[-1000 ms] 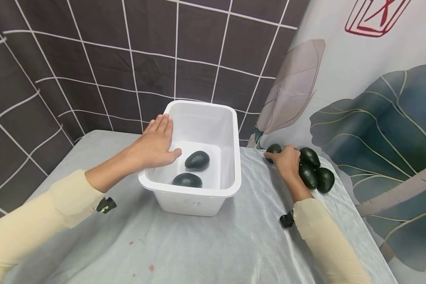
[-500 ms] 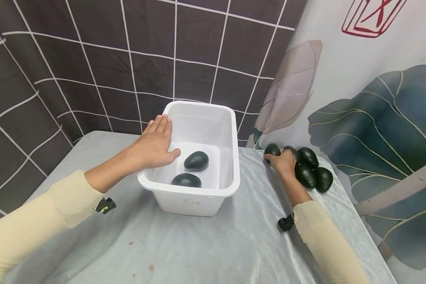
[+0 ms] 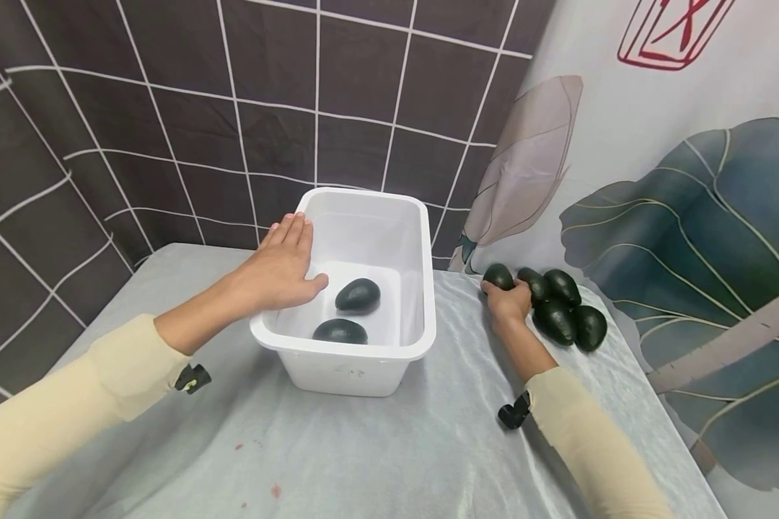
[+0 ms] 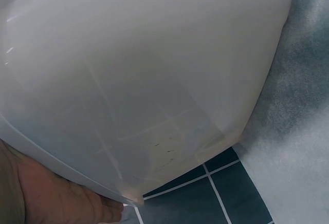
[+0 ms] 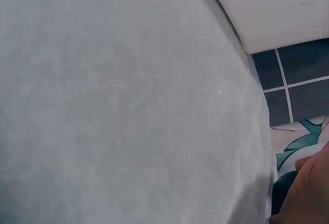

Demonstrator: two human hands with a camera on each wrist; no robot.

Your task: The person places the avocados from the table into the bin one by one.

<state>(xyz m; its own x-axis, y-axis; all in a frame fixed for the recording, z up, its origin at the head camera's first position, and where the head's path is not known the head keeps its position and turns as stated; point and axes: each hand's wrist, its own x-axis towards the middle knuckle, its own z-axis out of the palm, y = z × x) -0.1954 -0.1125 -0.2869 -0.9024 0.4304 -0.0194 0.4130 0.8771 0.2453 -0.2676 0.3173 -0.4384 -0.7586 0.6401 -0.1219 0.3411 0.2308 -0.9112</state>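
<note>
A white plastic tub (image 3: 357,371) stands on the cloth-covered table with two dark green avocados inside, one avocado (image 3: 358,296) farther back and another avocado (image 3: 340,331) nearer the front wall. My left hand (image 3: 275,270) rests on the tub's left rim, fingers straight and thumb reaching over the inside. To the right of the tub, my right hand (image 3: 509,301) grips a dark avocado (image 3: 498,274) between thumb and fingers. Several more avocados (image 3: 555,321) sit clustered just right of that hand. In the right wrist view the held avocado (image 5: 281,193) is mostly hidden.
Pale grey cloth (image 3: 337,461) covers the table. A dark curtain with white grid lines (image 3: 279,137) hangs close behind the tub. Behind the avocado cluster, a leaf-patterned curtain (image 3: 688,238) runs along the right edge.
My right hand has drawn slightly left, away from the cluster, gripping the avocado, and more of the cluster shows. The left hand has stayed on the rim.
</note>
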